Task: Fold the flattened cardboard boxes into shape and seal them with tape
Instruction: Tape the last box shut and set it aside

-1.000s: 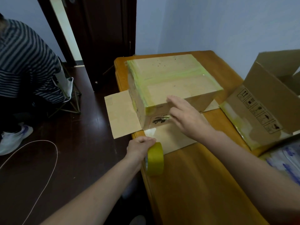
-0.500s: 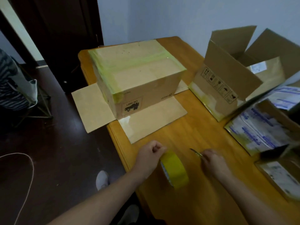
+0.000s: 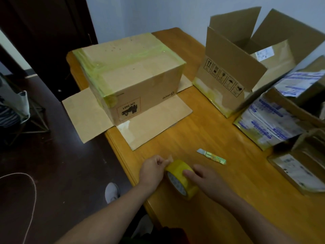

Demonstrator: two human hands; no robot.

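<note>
a yellow tape roll (image 3: pixel 179 167) stands on edge near the worktop (image 3: pixel 228 134) front. the left hand (image 3: pixel 152 171) pinches its top rim; the right hand (image 3: pixel 209 180) curls fingers over it. the taped box (image 3: pixel 133 74) sits beyond.

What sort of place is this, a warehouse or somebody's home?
Probably a room in a home or small office used for packing: one wooden table by a plain wall, a dark door beside it, and a few cardboard boxes with a roll of yellow tape.
</note>
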